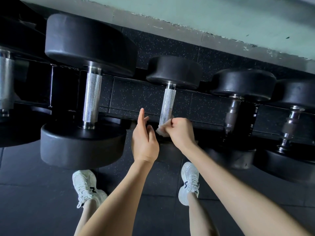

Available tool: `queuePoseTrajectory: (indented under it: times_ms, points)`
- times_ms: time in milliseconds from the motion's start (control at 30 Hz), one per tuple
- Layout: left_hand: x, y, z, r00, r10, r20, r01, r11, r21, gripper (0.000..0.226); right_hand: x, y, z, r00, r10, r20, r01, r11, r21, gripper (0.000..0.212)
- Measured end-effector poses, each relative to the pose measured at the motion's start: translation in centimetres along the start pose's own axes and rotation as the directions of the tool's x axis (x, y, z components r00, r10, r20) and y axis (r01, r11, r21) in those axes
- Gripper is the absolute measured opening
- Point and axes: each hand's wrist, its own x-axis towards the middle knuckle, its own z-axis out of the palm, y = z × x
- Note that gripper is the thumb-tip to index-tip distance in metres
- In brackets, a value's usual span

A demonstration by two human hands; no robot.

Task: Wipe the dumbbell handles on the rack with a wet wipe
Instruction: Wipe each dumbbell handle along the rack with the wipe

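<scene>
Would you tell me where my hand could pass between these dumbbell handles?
The widest gap lies between the large knurled handle and the middle handle; another between the middle handle and the dark handle. Past that, the rightmost handle sits crowded by a rack post.

Right hand (pixel 180 132) apparently grips wet wipe (pixel 161 132) against handle (pixel 167 104).

Black rubber floor tiles (pixel 34 210) flecked with pale specks cover the ground, and their seams show both near and far. At the far edge they meet a grey skirting band (pixel 153 21) with chipped, flaking paint. Beyond it rises a pale green wall (pixel 196 7). A white lace-up sneaker with a dark logo (pixel 85 184) stands on the tiles at near left, and a matching white sneaker (pixel 189 181) stands further right, well apart from it.
</scene>
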Motion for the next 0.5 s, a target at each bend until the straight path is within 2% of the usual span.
queuePoseTrajectory:
  times_ms: [33, 100, 200, 233, 367, 500]
  points:
    - [0.0, 0.0, 0.0, 1.000, -0.004, 0.005, 0.004, 1.000, -0.006, 0.060, 0.0, -0.3, 0.1, 0.999, -0.022, -0.040, 0.019, 0.998, -0.060, 0.010]
    - [-0.1, 0.0, -0.1, 1.000, -0.008, 0.011, 0.008, 1.000, -0.014, 0.060, 0.0, -0.6, 0.4, 0.989, -0.089, -0.119, 0.073, 0.988, -0.136, 0.019]
    - [0.0, 0.0, 0.0, 1.000, 0.000, 0.016, 0.000, 1.000, -0.007, 0.058, 0.5, -1.3, 0.4, 0.977, -0.118, -0.180, 0.098, 0.988, -0.119, 0.025]
    - [-0.1, 0.0, 0.0, 1.000, 0.000, 0.019, 0.000, 1.000, -0.002, 0.058, 0.7, -1.4, 0.4, 0.978, -0.094, -0.184, 0.081, 0.994, -0.079, 0.026]
    - [-0.1, -0.1, 0.0, 1.000, 0.015, 0.017, -0.015, 1.000, 0.001, 0.058, 1.5, -1.8, 0.0, 0.985, 0.042, -0.169, 0.005, 0.963, 0.269, 0.026]
    - [-0.2, -0.1, 0.0, 1.000, 0.018, 0.016, -0.018, 1.000, 0.018, 0.056, 1.8, -1.7, -0.7, 0.993, 0.113, -0.034, -0.074, 0.825, 0.561, 0.008]
